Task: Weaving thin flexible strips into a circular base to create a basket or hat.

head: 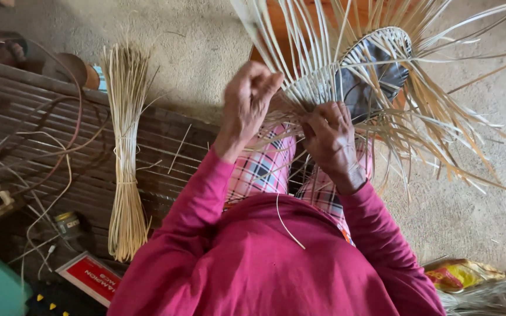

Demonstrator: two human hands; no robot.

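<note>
At upper centre, the left hand [250,96] and right hand [330,137] pinch strips of the half-woven basket [376,64]; light, springy, brittle cane, probably best gripped near the woven rim.

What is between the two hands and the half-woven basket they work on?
Nothing visible. The left hand and the right hand both grip the pale strips at the woven rim of the basket, with only the loose strip ends fanning out around them.
</note>
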